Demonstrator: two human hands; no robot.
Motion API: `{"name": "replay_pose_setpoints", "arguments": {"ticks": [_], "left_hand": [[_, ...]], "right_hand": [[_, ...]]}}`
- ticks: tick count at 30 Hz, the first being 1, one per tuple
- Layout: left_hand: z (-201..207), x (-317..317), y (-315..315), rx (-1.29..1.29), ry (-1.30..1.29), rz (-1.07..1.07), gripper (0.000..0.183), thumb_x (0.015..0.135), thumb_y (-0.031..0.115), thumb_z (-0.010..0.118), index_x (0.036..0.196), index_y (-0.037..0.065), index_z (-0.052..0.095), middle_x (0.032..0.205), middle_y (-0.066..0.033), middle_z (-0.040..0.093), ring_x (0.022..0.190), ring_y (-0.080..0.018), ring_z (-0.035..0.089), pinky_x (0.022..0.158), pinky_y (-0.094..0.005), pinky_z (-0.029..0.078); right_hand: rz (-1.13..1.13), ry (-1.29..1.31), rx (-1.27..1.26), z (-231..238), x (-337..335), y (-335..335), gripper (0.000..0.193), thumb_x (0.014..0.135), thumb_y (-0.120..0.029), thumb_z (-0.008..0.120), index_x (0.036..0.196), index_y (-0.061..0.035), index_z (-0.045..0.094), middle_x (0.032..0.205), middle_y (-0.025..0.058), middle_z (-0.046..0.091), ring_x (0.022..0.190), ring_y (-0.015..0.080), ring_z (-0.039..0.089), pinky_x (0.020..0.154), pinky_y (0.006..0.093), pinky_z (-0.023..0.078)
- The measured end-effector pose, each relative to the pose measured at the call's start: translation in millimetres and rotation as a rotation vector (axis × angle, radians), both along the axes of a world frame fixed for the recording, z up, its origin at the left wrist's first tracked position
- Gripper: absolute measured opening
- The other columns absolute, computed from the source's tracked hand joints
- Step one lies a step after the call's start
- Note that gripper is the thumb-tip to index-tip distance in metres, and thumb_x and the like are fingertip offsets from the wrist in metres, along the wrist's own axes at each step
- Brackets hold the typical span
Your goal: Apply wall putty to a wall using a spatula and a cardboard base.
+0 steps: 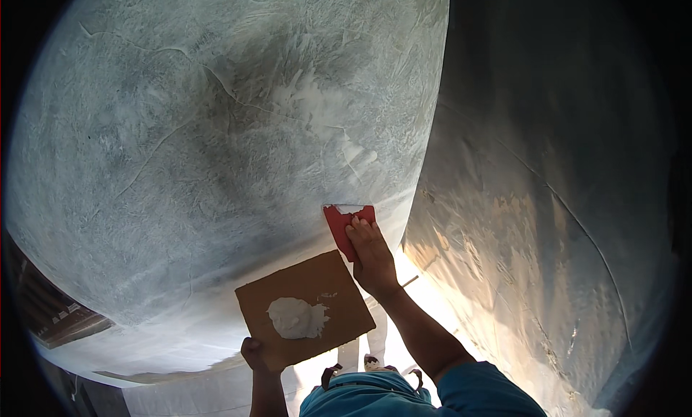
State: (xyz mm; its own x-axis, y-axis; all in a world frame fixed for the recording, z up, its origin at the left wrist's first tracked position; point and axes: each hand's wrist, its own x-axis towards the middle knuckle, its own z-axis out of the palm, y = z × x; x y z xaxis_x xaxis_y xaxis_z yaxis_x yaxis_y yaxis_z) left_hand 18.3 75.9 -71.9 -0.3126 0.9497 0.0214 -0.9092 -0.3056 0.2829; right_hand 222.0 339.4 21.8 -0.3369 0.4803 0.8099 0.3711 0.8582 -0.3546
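Observation:
My left hand grips the lower left corner of a flat brown board, thumb on top, and holds it up before me. A mound of white paste lies on the board, with thin smears to its right. In my right hand is a red flat spreader, fingers pressed along its face. White paste coats the spreader's upper edge, which meets a large curved grey surface. That surface carries whitish smears and fine crack-like lines; a brighter white patch shows above the spreader.
To the right hangs a dark, creased sheet-like surface, close to the curved one. Bright ground shows in the gap between them near my feet. A brown ridged thing lies at the far left, below the curved edge.

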Motion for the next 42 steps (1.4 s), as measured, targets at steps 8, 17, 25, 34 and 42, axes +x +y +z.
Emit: {"name": "replay_pose_setpoints", "arguments": {"ticks": [8, 17, 25, 34, 42], "left_hand": [[7.6, 6.1, 5.1, -0.027, 0.062, 0.021, 0.074, 0.077, 0.028, 0.052, 0.143, -0.004, 0.042, 0.139, -0.0250, 0.053, 0.124, -0.0429, 0.055, 0.103, -0.0514, 0.050], [-5.4, 8.7, 5.5, -0.050, 0.018, 0.072, 0.075, 0.077, 0.028, 0.051, 0.144, -0.004, 0.041, 0.140, -0.0258, 0.052, 0.123, -0.0438, 0.056, 0.099, -0.0523, 0.052], [-4.3, 11.0, 12.1, -0.023, 0.040, 0.015, 0.075, 0.077, 0.028, 0.051, 0.144, -0.004, 0.042, 0.143, -0.0255, 0.050, 0.126, -0.0438, 0.053, 0.103, -0.0538, 0.049], [-6.9, 17.4, 9.5, -0.079, 0.010, 0.092, 0.075, 0.077, 0.028, 0.051, 0.144, -0.004, 0.041, 0.143, -0.0247, 0.051, 0.126, -0.0432, 0.054, 0.103, -0.0535, 0.049], [-9.6, 14.9, 9.7, -0.011, 0.024, 0.069, 0.076, 0.077, 0.029, 0.051, 0.144, -0.004, 0.041, 0.142, -0.0263, 0.051, 0.125, -0.0442, 0.054, 0.103, -0.0536, 0.049]], "right_hand": [[-0.128, 0.239, 0.182, 79.6, 21.5, 31.3, 0.052, 0.084, 0.010, 0.048, 0.135, 0.0060, 0.055, 0.138, 0.0242, 0.058, 0.131, 0.0390, 0.054, 0.116, 0.0491, 0.036], [-0.008, -0.064, 0.159, 10.4, 26.0, 15.0, 0.052, 0.081, 0.006, 0.055, 0.133, -0.0015, 0.060, 0.140, 0.0180, 0.058, 0.135, 0.0326, 0.051, 0.117, 0.0491, 0.036], [-0.137, 0.005, 0.293, 81.3, 25.0, 46.2, 0.057, 0.080, 0.004, 0.055, 0.137, -0.0034, 0.059, 0.143, 0.0152, 0.056, 0.136, 0.0301, 0.051, 0.118, 0.0470, 0.035], [-0.080, -0.017, 0.265, 31.6, 31.1, 26.7, 0.052, 0.081, 0.001, 0.054, 0.132, -0.0044, 0.063, 0.141, 0.0134, 0.059, 0.136, 0.0276, 0.051, 0.117, 0.0479, 0.037], [-0.117, -0.031, 0.389, 65.7, 19.0, 50.5, 0.051, 0.082, 0.000, 0.056, 0.132, -0.0073, 0.064, 0.141, 0.0108, 0.059, 0.135, 0.0269, 0.051, 0.117, 0.0473, 0.037]]}}
